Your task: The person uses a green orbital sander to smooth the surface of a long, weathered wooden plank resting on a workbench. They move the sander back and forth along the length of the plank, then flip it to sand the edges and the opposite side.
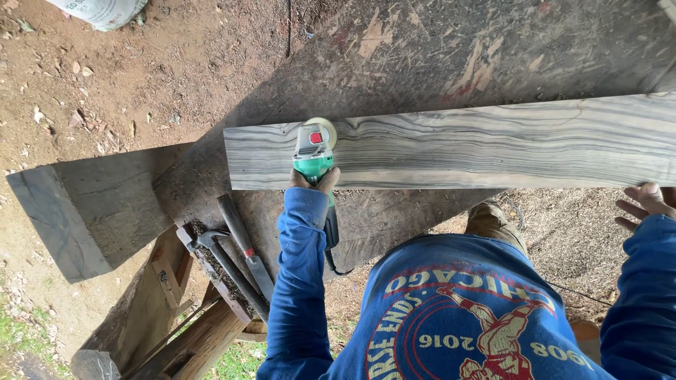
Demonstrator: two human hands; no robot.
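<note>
Angle grinder on a striped wooden plank

The left hand (315, 180) clenches the body of a green angle grinder (314, 151), whose disc rests on the near-left end of the grey-streaked plank (493, 141) lying across the worktop (394, 63). The right hand (642, 203) hangs released, fingers spread, just below the plank's near edge. Chisels (239, 253) lie lower left.

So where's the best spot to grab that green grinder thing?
Probably around its narrow green body, just behind the wide head, coming from the back end nearest the person. The spinning disc sits at the far tip on the striped plank, so fingers stay away from it. The left hand holds it there.
</note>
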